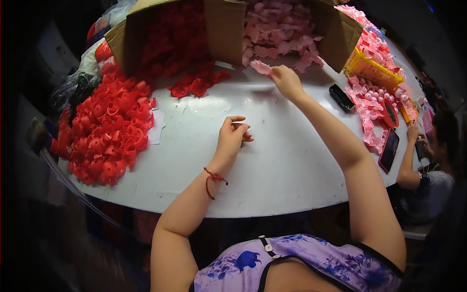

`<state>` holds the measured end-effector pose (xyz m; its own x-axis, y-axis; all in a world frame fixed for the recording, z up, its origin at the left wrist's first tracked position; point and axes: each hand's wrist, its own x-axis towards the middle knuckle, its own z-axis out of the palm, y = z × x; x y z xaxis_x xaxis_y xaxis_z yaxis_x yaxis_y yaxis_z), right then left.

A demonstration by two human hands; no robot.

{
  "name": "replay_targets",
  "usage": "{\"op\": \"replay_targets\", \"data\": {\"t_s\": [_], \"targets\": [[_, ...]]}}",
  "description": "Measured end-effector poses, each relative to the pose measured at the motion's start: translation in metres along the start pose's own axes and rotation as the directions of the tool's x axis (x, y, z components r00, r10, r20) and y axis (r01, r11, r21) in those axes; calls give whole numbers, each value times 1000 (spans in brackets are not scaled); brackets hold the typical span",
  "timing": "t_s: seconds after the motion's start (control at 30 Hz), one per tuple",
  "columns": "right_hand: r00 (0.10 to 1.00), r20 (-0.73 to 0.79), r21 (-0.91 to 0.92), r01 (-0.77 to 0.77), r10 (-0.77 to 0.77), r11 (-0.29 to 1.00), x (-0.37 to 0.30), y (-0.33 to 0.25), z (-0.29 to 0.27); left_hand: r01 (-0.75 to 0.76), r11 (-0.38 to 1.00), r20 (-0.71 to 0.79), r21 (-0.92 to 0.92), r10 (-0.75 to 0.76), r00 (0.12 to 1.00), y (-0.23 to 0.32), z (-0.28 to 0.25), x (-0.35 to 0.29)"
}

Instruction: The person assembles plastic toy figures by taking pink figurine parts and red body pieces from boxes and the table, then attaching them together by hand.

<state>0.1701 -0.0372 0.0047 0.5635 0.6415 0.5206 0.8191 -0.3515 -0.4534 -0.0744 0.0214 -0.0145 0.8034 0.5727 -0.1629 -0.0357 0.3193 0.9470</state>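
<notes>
At the mouth of the right-hand cardboard box, my right hand pinches a thin pink plastic piece between thumb and fingers. The piece points left and away from me, just above the table. Over the middle of the white table, my left hand is held with its fingers loosely bent and apart; nothing shows in it. A red cord bracelet circles that wrist. More pink plastic pieces fill the box beyond my right hand. Red plastic pieces lie in the box left of it, some spilling onto the table.
A large heap of red cup-like parts covers the table's left side, beside white paper. At right are a black case, a phone, a yellow basket and pink parts. Another person sits beyond.
</notes>
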Motion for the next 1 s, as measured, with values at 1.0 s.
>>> {"op": "replay_targets", "data": {"t_s": [1.0], "targets": [[965, 185, 876, -247, 184, 414, -140, -80, -22, -371, 605, 475, 705, -13, 880, 32, 16, -8]]}}
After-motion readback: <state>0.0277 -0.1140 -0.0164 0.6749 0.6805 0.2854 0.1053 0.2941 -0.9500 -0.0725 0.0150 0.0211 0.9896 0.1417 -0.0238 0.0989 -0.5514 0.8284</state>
